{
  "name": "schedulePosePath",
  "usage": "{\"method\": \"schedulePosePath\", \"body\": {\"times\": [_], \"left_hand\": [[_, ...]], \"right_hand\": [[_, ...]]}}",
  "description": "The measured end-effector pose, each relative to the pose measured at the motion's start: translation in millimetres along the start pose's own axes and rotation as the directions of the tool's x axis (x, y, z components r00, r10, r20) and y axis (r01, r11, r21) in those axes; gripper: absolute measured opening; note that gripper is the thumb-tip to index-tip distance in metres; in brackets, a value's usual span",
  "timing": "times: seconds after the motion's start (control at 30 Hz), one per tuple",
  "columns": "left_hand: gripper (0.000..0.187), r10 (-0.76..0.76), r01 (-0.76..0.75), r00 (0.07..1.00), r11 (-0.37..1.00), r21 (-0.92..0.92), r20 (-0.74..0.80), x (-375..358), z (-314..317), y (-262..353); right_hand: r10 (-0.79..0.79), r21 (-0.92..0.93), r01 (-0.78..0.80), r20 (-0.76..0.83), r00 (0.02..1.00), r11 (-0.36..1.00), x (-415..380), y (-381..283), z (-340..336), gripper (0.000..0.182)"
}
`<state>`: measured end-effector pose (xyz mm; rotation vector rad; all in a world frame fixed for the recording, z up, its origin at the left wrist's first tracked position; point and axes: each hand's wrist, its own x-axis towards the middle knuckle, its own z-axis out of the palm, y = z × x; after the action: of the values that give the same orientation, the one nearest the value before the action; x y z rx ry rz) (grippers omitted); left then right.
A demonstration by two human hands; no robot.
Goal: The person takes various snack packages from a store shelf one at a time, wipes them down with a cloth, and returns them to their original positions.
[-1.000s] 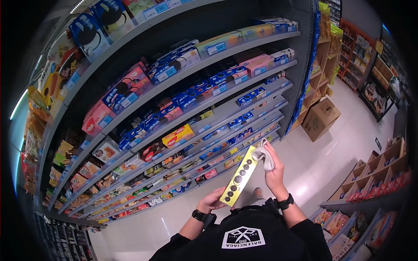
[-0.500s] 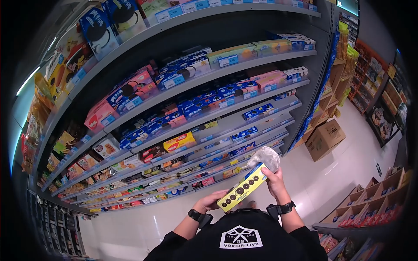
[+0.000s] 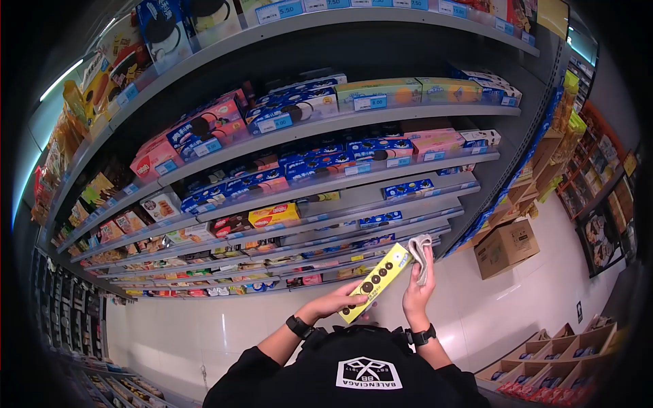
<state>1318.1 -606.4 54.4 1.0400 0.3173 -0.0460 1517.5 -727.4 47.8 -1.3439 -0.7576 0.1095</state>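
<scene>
My left hand (image 3: 338,300) is wrapped around the lower end of a long yellow cookie box (image 3: 378,277) with dark round cookies printed along its side. The box is tilted, its upper end pointing up and to the right. In my right hand (image 3: 418,289) is a crumpled grey-white cloth (image 3: 421,256), held upright just beside the box's upper end. Some of the fingers behind the box and the cloth are hidden.
Ahead, a curved-looking store shelf (image 3: 381,121) carries rows of blue, pink and yellow snack boxes. A cardboard carton (image 3: 506,249) stands on the floor to the right. Divided wooden bins (image 3: 544,367) are at lower right.
My right hand has let go of the box and now holds only the cloth beside it. My left hand has gripped further over the box's lower end. The view has shifted slightly.
</scene>
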Motion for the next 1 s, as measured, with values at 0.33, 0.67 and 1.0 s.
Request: {"method": "schedulePosePath", "body": {"times": [0.33,0.67,1.0], "left_hand": [[0.057,0.037,-0.253,0.903,0.850,-0.462,-0.427,51,-9,-25],[0.053,0.025,-0.091,0.822,0.992,-0.088,-0.569,33,-79,-22],[0.107,-0.275,0.337,0.941,0.775,0.535,-0.195,30,-149,46]], "right_hand": [[-0.251,-0.021,0.354,0.667,0.701,0.935,-4,9,9,0.043],[0.171,-0.161,-0.080,0.689,0.704,0.984,24,82,10,0.049],[0.443,-0.384,-0.221,0.758,0.479,0.896,109,82,49,0.085]]}}
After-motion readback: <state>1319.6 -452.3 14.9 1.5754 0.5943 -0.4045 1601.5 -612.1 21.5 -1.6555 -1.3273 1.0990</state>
